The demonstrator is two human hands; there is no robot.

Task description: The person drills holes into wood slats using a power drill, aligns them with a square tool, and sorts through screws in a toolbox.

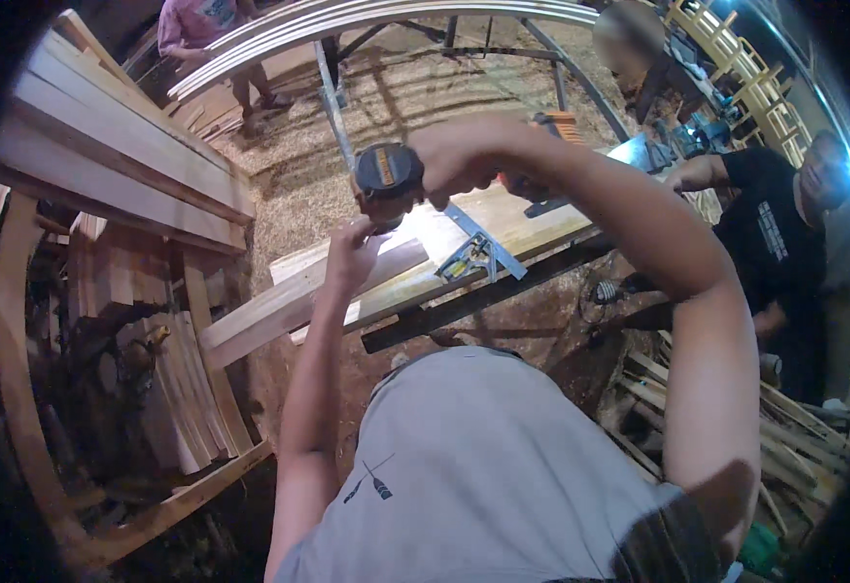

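1. Closest in the head view is the person's own grey shirt [473, 457], with both bare arms reaching forward past it, elbows bent.
2. The right hand [459, 160] is clenched around a dark tool [389, 170] with a rounded black top. Its exact kind is hard to make out.
3. The left hand [352, 253] is raised just below the tool, fingers curled in close. Whether they grasp the tool itself, a small part of it or something else, I cannot tell.
4. The tool is in front of the person, over the near end of the work: a squared timber [298, 306] and, beside it, a pale board [566, 228]. A patch of strong light falls on the wood just beyond the left hand.
5. A metal square [488, 245] rests on the board, to the right of the tool, with neither hand on it.
6. On progress, my judgement is that work is under way, not finished: the tool is in hand, and the square lies within reach on the wood. No completed cut, hole or joint can be made out below the hands, so how much is done or left remains unclear.
7. To the right, a co-worker in a black shirt [765, 219] has one arm stretched toward the board's far end.
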